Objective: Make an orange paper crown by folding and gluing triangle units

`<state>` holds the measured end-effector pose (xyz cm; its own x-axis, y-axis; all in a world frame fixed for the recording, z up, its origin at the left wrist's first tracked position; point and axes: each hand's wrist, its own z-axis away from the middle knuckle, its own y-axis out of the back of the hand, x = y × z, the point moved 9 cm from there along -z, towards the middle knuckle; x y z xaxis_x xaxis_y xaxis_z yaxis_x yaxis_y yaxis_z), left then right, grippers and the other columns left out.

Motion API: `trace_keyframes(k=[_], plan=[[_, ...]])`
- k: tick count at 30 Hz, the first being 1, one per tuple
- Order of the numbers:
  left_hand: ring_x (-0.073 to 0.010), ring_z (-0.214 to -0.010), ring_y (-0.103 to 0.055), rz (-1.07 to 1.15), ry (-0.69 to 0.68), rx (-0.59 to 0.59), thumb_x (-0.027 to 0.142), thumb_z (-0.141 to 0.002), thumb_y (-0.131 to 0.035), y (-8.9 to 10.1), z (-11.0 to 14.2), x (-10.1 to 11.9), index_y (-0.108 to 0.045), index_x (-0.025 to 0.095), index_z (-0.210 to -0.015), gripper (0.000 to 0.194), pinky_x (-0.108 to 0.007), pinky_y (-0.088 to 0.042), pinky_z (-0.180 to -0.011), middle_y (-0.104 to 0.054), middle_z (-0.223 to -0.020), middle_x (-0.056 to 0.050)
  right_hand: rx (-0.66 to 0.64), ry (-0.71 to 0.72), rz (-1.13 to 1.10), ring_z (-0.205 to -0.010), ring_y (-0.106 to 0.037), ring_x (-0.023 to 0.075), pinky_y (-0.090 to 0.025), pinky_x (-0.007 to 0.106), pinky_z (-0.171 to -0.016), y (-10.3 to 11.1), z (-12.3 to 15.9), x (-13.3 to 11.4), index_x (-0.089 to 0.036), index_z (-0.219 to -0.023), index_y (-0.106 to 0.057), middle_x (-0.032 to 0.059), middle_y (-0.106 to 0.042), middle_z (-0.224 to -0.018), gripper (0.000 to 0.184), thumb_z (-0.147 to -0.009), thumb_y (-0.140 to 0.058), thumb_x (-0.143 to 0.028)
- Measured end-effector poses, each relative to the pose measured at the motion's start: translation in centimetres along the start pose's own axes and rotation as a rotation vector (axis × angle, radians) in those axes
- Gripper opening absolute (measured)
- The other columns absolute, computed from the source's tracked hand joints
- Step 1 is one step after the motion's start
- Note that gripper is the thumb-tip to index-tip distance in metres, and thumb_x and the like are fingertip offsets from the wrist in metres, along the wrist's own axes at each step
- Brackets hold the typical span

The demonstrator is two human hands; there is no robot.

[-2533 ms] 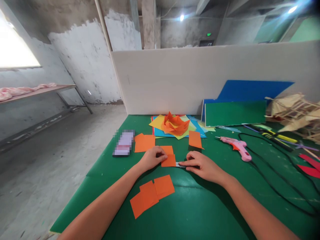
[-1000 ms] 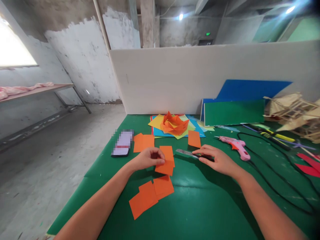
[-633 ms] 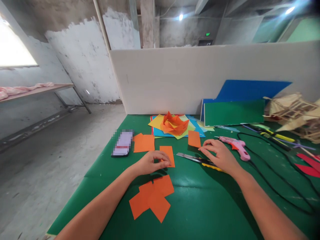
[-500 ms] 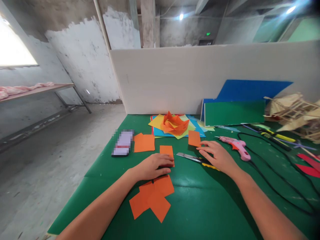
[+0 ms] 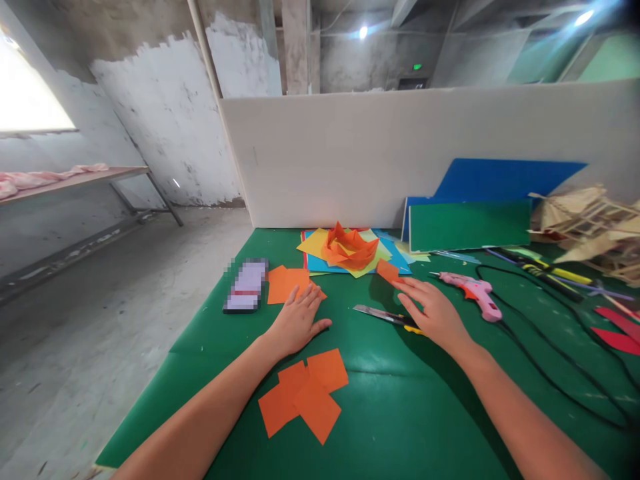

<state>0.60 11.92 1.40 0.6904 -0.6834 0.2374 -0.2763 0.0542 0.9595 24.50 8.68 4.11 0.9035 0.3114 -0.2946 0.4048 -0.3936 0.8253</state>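
My left hand [image 5: 299,321] lies flat with fingers out over the right edge of some orange paper pieces [image 5: 283,288], partly hiding a corner beneath. At the fingertips of my right hand [image 5: 434,312] is a small orange paper square [image 5: 387,270], tilted and raised with its shadow on the table. The thumb of that hand hangs lower, near a utility knife [image 5: 380,315] with a black and yellow handle and its blade out. Closer to me, several orange paper squares [image 5: 320,408] overlap on the green tabletop [image 5: 400,413].
A folded orange paper flower [image 5: 350,248] rests on coloured sheets at the back. A phone [image 5: 246,287] lies left. To the right are a pink glue gun [image 5: 473,293] with a black cord, red paper pieces [image 5: 617,330] and a green board [image 5: 470,227] against the white partition [image 5: 350,160].
My left hand has moved away from me and left, onto the orange pieces, taking the paper under it along. The square at my right fingertips has tipped up off the table.
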Motion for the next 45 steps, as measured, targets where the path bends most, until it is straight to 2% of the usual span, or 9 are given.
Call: trace_keyframes(k=[4,8,12,17,23,26,31,37,45], plan=[[-0.0273,-0.134,-0.034,0.17,0.038,0.148,0.039,-0.094,-0.044,1.3,0.0,-0.1,-0.033,0.02,-0.14,0.051,-0.051,-0.021,-0.112,-0.041,-0.143,-0.013,-0.014,0.08,-0.125,-0.122,-0.05,0.0243,-0.041,0.045,-0.102,-0.2,0.2,-2.9,-0.022,-0.129,-0.054,0.0091,-0.054,-0.133,0.039,-0.096,-0.038,-0.033],[-0.0205,-0.113,-0.054,0.494,0.051,0.213,0.03,-0.086,-0.058,1.3,0.2,0.4,-0.016,0.031,-0.146,0.073,-0.04,-0.045,-0.098,-0.052,-0.131,-0.007,-0.156,0.274,-0.262,-0.122,-0.05,0.0218,-0.042,0.041,-0.103,-1.7,0.8,-7.0,-0.025,-0.131,-0.052,0.0066,-0.054,-0.134,0.037,-0.096,-0.039,-0.026],[-0.0165,-0.096,-0.062,0.726,0.068,0.181,0.023,-0.081,-0.062,0.2,-0.1,0.5,-0.037,0.029,-0.138,0.063,-0.035,-0.051,-0.091,-0.063,-0.11,-0.003,-0.276,0.309,-0.344,-0.124,-0.048,0.0213,-0.041,0.039,-0.104,-3.0,1.4,-8.9,-0.026,-0.132,-0.051,0.0056,-0.052,-0.136,0.038,-0.095,-0.041,-0.025],[-0.0183,-0.094,-0.062,0.879,0.116,0.288,0.026,-0.076,-0.069,0.6,-0.3,-0.5,-0.068,0.019,-0.096,0.022,-0.035,-0.053,-0.087,-0.06,-0.104,-0.007,-0.285,0.254,-0.498,-0.125,-0.047,0.0219,-0.039,0.039,-0.105,-2.9,1.5,-9.3,-0.026,-0.128,-0.055,0.0065,-0.052,-0.135,0.035,-0.094,-0.045,-0.027],[-0.0241,-0.11,-0.056,1.084,0.18,0.38,0.033,-0.065,-0.079,0.3,-0.2,-1.3,-0.066,0.019,-0.105,0.045,-0.038,-0.05,-0.093,-0.038,-0.134,-0.011,-0.316,0.202,-0.612,-0.122,-0.049,0.0215,-0.038,0.038,-0.105,-3.0,1.3,-9.6,-0.027,-0.126,-0.057,0.0071,-0.053,-0.132,0.034,-0.094,-0.047,-0.029],[-0.025,-0.109,-0.057,1.129,0.244,0.355,0.036,-0.065,-0.078,-0.2,-0.1,-1.3,-0.067,0.019,-0.105,0.045,-0.037,-0.051,-0.089,-0.032,-0.143,-0.012,-0.318,0.161,-0.636,-0.121,-0.05,0.0221,-0.037,0.038,-0.104,-3.3,1.3,-9.3,-0.028,-0.125,-0.058,0.0072,-0.054,-0.131,0.034,-0.093,-0.047,-0.031],[-0.0233,-0.102,-0.059,1.125,0.227,0.284,0.035,-0.073,-0.071,0.0,-0.2,-0.1,-0.069,0.015,-0.072,0.02,-0.036,-0.05,-0.087,-0.055,-0.121,-0.011,-0.292,0.082,-0.681,-0.114,-0.052,0.0219,-0.041,0.039,-0.1,-3.7,1.2,-8.7,-0.032,-0.129,-0.054,0.0063,-0.056,-0.125,0.038,-0.092,-0.049,-0.033],[-0.0216,-0.096,-0.06,1.175,0.216,0.365,0.031,-0.069,-0.074,0.4,-0.2,-0.1,-0.066,0.014,-0.072,0.02,-0.036,-0.052,-0.083,-0.059,-0.109,-0.01,-0.101,-0.245,-0.979,-0.07,-0.055,0.0127,-0.051,0.024,-0.052,-4.9,0.7,-5.8,-0.028,-0.131,-0.04,0.0058,-0.055,-0.108,0.054,-0.083,-0.061,-0.042],[-0.0201,-0.098,-0.06,1.162,0.028,0.309,0.025,-0.074,-0.071,1.1,-0.2,2.2,-0.065,0.016,-0.081,0.013,-0.034,-0.053,-0.082,-0.053,-0.116,-0.01,-0.297,-0.498,-1.274,-0.054,-0.057,0.0114,-0.047,0.023,-0.047,-7.6,1.4,-6.8,-0.019,-0.109,-0.053,-0.0004,-0.062,-0.075,0.052,-0.071,-0.072,-0.047]])
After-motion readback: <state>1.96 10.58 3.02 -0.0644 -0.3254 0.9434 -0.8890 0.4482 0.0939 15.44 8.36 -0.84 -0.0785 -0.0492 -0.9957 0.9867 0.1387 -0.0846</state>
